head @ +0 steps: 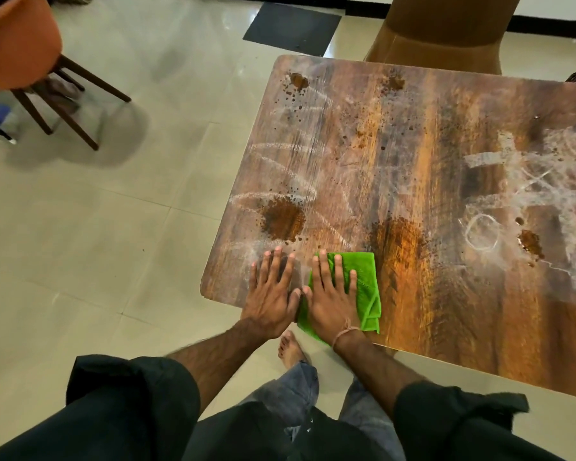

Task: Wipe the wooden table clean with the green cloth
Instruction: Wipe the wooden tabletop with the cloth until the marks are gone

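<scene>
1. Wooden table (429, 168) — brown stains, white chalk marks; pale tiled floor (97, 227), orange chair (17, 41) far left.
2. Green cloth (363, 284) — folded, near table's front-left corner, long axis running away from the person.
3. Right hand (330, 294) flat on cloth, fingers straight; left hand (273, 294) flat on bare wood beside it.

Soft, fairly bright indoor light fills the room. The glossy floor (113, 201) shows pale glare near the top, and the orange chair (20, 44) casts a diffuse shadow. The surface (413, 161) looks sharp, though its edges bow. The dark sleeves (130, 410) lose detail.
</scene>
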